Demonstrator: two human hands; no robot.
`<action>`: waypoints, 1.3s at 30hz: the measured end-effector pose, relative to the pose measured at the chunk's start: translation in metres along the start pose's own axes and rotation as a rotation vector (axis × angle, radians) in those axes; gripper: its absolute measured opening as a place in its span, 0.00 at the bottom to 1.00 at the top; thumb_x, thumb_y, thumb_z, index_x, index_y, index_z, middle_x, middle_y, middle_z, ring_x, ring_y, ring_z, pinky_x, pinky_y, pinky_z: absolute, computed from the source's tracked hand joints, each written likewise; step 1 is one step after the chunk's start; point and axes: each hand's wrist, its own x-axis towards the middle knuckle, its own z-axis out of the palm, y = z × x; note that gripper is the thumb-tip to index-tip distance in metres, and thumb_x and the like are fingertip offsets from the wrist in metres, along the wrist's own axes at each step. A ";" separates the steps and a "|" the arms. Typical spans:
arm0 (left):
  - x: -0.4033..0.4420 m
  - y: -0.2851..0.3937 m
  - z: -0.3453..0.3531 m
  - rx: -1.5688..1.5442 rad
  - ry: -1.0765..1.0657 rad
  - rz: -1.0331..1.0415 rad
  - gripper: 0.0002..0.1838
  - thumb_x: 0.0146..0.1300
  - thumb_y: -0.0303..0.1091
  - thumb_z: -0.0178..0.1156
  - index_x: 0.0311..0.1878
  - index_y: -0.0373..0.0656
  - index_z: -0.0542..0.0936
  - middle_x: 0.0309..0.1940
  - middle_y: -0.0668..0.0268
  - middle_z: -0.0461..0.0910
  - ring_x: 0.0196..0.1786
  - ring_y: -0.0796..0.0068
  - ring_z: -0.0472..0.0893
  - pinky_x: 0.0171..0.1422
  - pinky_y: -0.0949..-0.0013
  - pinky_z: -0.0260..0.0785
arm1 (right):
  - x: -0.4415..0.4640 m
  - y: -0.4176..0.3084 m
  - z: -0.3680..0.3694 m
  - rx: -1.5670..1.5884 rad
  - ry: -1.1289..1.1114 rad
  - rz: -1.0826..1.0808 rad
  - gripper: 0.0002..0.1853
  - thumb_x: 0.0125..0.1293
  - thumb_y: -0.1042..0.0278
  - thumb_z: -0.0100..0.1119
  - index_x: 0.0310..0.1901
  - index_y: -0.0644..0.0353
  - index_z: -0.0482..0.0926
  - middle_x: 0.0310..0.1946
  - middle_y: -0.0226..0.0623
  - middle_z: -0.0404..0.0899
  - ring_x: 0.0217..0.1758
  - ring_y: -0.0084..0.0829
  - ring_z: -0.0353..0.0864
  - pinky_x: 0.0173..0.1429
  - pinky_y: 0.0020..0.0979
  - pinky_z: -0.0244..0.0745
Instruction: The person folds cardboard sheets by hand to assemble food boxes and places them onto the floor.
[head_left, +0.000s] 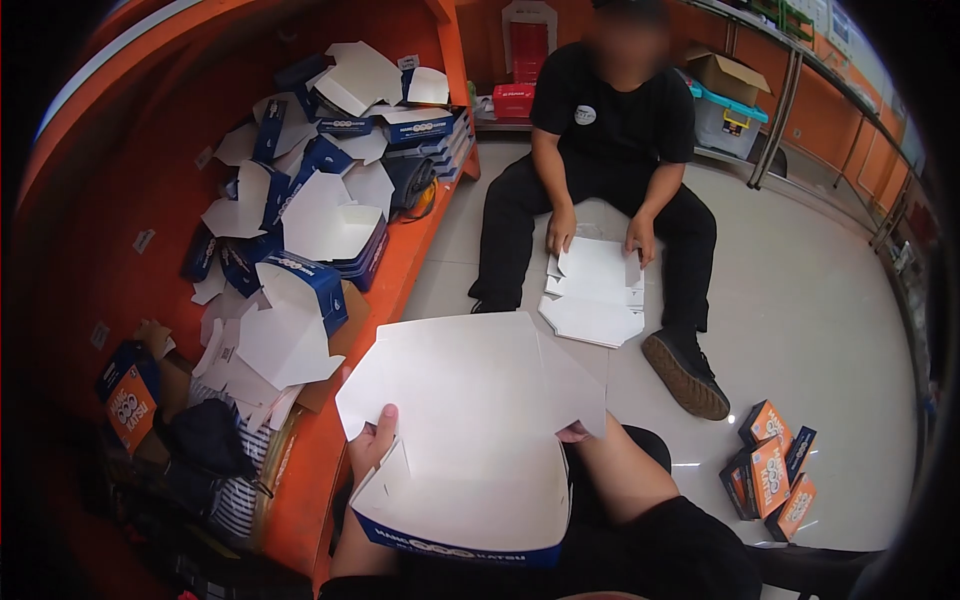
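A paper food box (475, 480), white inside and navy outside with lettering on its front, is held over my lap. Its base has raised walls, and its wide lid panel stands open, tilted away from me. My left hand (373, 440) grips the left edge near the lid fold, thumb on the white inner face. At the right edge, my right hand (575, 432) pinches the box by the side flap, most of its fingers hidden behind the card.
An orange shelf (395, 330) on the left carries a heap of folded boxes (320, 215). Opposite me, a seated person (610, 130) handles flat white box blanks (597, 290) on the floor. Small orange-and-navy boxes (770, 470) lie at right. A plastic bin (722, 125) stands behind.
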 end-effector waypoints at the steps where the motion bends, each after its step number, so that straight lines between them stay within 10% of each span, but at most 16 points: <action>1: 0.000 0.000 0.000 0.057 -0.016 0.023 0.30 0.62 0.25 0.51 0.65 0.34 0.51 0.56 0.54 0.66 0.54 0.71 0.71 0.56 0.68 0.65 | -0.002 0.000 0.000 -0.049 -0.041 -0.006 0.38 0.59 0.50 0.58 0.65 0.62 0.55 0.61 0.39 0.62 0.63 0.31 0.63 0.62 0.34 0.62; 9: -0.006 0.004 -0.035 0.434 -0.217 0.186 0.35 0.60 0.24 0.51 0.68 0.39 0.47 0.58 0.53 0.63 0.58 0.67 0.67 0.61 0.65 0.60 | 0.024 -0.014 0.054 -0.558 0.491 0.158 0.21 0.62 0.63 0.56 0.54 0.64 0.69 0.47 0.33 0.75 0.48 0.21 0.75 0.52 0.26 0.70; 15: -0.002 0.009 -0.055 -0.580 -0.580 0.060 0.39 0.65 0.57 0.41 0.70 0.44 0.44 0.68 0.56 0.52 0.69 0.58 0.52 0.71 0.50 0.39 | 0.031 -0.013 0.049 -0.494 0.734 0.192 0.12 0.64 0.64 0.54 0.43 0.63 0.77 0.35 0.32 0.80 0.35 0.19 0.78 0.42 0.23 0.74; 18: 0.004 0.007 -0.064 -0.457 -0.606 0.047 0.39 0.63 0.64 0.29 0.70 0.46 0.45 0.70 0.62 0.48 0.71 0.60 0.48 0.71 0.48 0.34 | 0.029 -0.004 0.043 -0.506 0.722 0.164 0.11 0.65 0.64 0.54 0.42 0.63 0.78 0.35 0.33 0.81 0.35 0.20 0.79 0.42 0.24 0.75; 26: -0.021 0.008 -0.055 -0.318 -0.371 -0.063 0.37 0.62 0.55 0.46 0.66 0.37 0.54 0.64 0.56 0.58 0.66 0.62 0.57 0.68 0.55 0.47 | 0.032 0.004 0.043 -0.489 0.759 0.137 0.11 0.66 0.64 0.52 0.42 0.61 0.78 0.36 0.31 0.80 0.36 0.20 0.79 0.42 0.24 0.74; 36: -0.005 0.005 -0.051 0.024 -0.614 -0.052 0.40 0.54 0.46 0.64 0.64 0.35 0.58 0.58 0.58 0.67 0.58 0.72 0.69 0.59 0.68 0.62 | 0.034 0.014 0.042 -0.603 0.786 0.120 0.12 0.67 0.64 0.50 0.42 0.64 0.77 0.36 0.31 0.80 0.35 0.18 0.77 0.42 0.23 0.73; 39: -0.001 0.011 -0.042 0.401 -0.322 -0.101 0.24 0.59 0.43 0.60 0.49 0.32 0.72 0.41 0.64 0.78 0.41 0.80 0.75 0.45 0.74 0.67 | 0.032 0.014 0.042 -0.635 0.690 0.140 0.11 0.67 0.65 0.51 0.43 0.64 0.77 0.36 0.31 0.80 0.37 0.18 0.77 0.43 0.23 0.73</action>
